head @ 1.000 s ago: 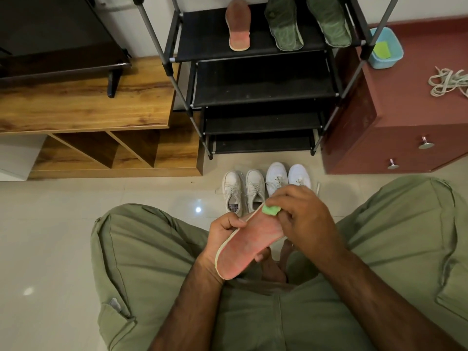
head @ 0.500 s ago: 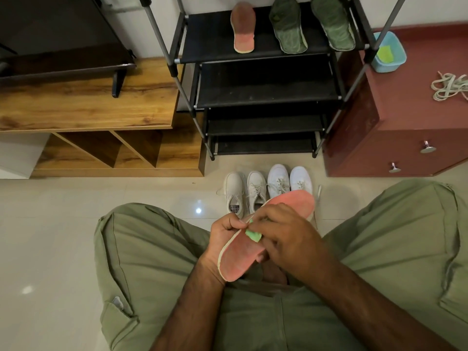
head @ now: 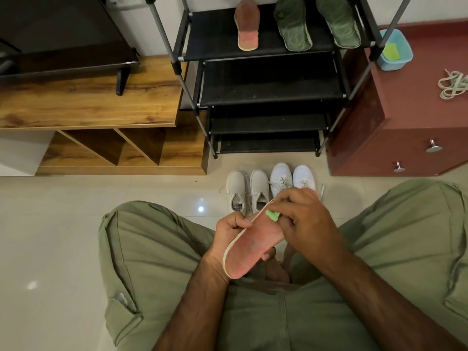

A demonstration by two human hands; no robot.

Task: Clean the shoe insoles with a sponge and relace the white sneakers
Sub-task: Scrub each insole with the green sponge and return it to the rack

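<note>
Pink insole (head: 255, 245) | left hand (head: 229, 236) fingers grip it | right hand (head: 306, 221) fingers pinch green sponge (head: 273, 215)

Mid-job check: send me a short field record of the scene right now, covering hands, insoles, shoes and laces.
left hand: grips the held insole by its edge
right hand: pinches the green sponge against the held insole
rack top shelf: one pink insole, two green insoles
floor: beige shoes beside white sneakers, in front of the rack
cabinet top: loose laces; blue tub with a second sponge
</note>
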